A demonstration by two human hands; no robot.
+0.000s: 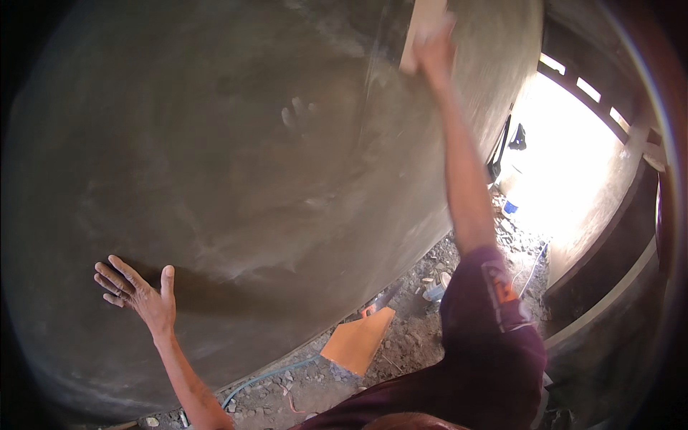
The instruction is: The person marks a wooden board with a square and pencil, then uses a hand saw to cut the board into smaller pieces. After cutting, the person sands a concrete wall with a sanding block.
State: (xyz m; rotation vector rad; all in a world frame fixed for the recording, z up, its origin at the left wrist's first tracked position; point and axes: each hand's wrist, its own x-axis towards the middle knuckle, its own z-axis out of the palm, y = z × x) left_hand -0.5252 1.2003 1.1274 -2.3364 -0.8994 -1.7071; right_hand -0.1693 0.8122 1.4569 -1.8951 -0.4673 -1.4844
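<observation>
A broad grey plastered wall (236, 165) fills most of the view, with pale streaks and a few finger-shaped marks on it. At the lower left my left hand (147, 295) rests against the wall, fingers spread and thumb up, holding nothing. My right arm stretches high to the top of the view. There my right hand (433, 51), smeared by motion, is closed on a pale flat board (423, 25) that lies against the wall like a plasterer's float. The board's upper end is cut off by the frame, and my fingers' exact grip is blurred.
An orange-tan board (358, 342) lies on the rubble-strewn ground (408, 344) at the wall's foot. Beside it runs a blue hose (269, 378). A whitish container (436, 291) stands near my right sleeve. A bright doorway (573, 165) opens at the right, with a blue-marked bucket (509, 208) near it.
</observation>
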